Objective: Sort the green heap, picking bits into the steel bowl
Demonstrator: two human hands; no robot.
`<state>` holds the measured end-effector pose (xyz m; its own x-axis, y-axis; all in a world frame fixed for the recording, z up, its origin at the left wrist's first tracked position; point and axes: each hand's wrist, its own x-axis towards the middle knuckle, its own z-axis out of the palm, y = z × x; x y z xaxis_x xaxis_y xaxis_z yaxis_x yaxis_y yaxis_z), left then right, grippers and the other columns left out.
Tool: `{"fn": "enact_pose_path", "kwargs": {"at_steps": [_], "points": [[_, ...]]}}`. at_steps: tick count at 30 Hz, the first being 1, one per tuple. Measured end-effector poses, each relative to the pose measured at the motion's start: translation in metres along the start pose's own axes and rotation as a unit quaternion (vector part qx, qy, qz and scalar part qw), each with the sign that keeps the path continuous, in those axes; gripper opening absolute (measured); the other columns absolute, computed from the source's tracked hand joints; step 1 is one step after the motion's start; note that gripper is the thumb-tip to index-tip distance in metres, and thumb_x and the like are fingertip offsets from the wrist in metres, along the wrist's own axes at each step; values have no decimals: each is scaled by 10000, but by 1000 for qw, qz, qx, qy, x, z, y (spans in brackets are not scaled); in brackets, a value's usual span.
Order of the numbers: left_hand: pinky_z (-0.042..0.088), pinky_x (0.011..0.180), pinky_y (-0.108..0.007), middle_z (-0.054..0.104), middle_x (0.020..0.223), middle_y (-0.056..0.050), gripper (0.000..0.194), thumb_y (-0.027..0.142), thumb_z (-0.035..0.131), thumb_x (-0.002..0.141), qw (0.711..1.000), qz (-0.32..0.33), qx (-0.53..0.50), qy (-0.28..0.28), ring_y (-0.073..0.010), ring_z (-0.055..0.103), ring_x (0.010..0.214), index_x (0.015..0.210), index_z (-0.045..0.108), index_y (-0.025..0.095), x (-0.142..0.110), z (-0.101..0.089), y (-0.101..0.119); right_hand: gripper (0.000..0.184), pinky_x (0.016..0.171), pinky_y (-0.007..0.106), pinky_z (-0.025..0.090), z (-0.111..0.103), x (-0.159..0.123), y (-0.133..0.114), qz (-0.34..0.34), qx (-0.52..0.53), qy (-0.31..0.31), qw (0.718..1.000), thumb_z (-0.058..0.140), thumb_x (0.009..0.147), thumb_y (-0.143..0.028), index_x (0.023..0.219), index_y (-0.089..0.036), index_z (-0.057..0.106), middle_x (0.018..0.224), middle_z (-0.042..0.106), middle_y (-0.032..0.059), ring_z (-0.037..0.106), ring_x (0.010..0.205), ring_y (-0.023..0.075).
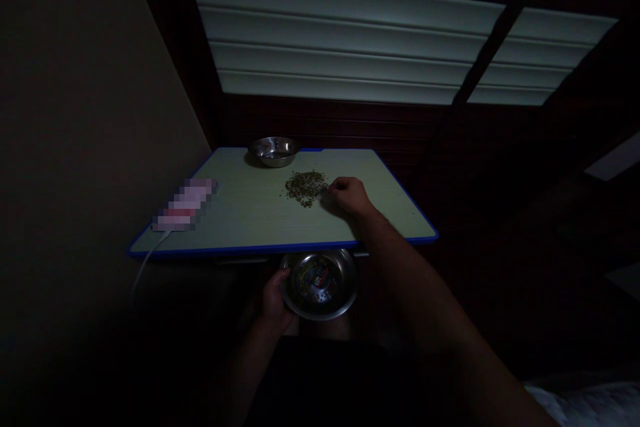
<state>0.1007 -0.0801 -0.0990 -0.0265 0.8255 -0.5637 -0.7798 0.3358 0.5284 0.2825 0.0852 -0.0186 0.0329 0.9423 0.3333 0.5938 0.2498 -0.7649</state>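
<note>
My left hand grips the rim of a shiny metal bowl, held just below the table's front edge. Inside that bowl, some small bits and a dark and red patch show, too dim to name. On the table lies a loose heap of small greenish-brown grains, perhaps beans. Over the heap's right side is my right hand, its fingertips pinched together at the grains. Whatever sits between those fingers is too small and dark to make out.
A second metal bowl stands at the back left of the pale, blue-edged table. A blurred-out pinkish phone-like object with a white cable lies at the left edge. Behind is a dark wooden panel with pale slats.
</note>
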Motion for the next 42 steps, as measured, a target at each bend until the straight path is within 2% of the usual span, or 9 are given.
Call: {"fn": "enact_pose_path", "kwargs": {"at_steps": [8,14,18,26,34,42], "points": [[550,661,-330,739,716,-67,149,198,615,671,1000,8,1,3,-224,684,680,775,709,148,-1,2,0,200,652,260,427,-3,-1,-1,2,-27,10,1000,551,691,-271,729,-151,707,656,649,16,562,649,146],[541,629,-315,731,697,-71,120,207,619,678,1000,-5,5,15,-216,674,659,737,701,142,0,2,0,175,574,238,385,-2,-3,-4,4,13,-44,999,552,664,-265,679,-145,678,604,606,-4,519,588,124],[538,617,-304,726,687,-67,107,198,615,681,1000,-8,6,18,-207,670,651,720,695,139,0,2,0,182,578,237,383,-2,-3,-5,6,19,-26,999,551,670,-281,667,-141,667,596,596,-3,514,593,121],[544,632,-319,729,695,-66,126,198,609,681,1000,-8,6,10,-217,677,659,744,701,140,-2,3,1,168,560,226,381,-4,-3,-3,12,1,-31,999,565,661,-280,662,-145,665,599,596,-5,520,594,118],[545,651,-334,725,682,-85,151,193,592,694,1000,-12,5,21,-221,671,643,758,708,120,-4,5,1,107,497,217,354,-11,-10,-12,21,59,-110,992,611,607,-222,631,-132,662,545,568,-9,474,520,95],[545,654,-341,727,693,-82,149,216,629,673,1000,-11,4,11,-238,682,677,769,699,126,4,-2,-2,110,532,233,404,-8,-14,-19,21,107,-164,980,643,584,-223,633,-128,670,596,631,22,517,538,105]]}}
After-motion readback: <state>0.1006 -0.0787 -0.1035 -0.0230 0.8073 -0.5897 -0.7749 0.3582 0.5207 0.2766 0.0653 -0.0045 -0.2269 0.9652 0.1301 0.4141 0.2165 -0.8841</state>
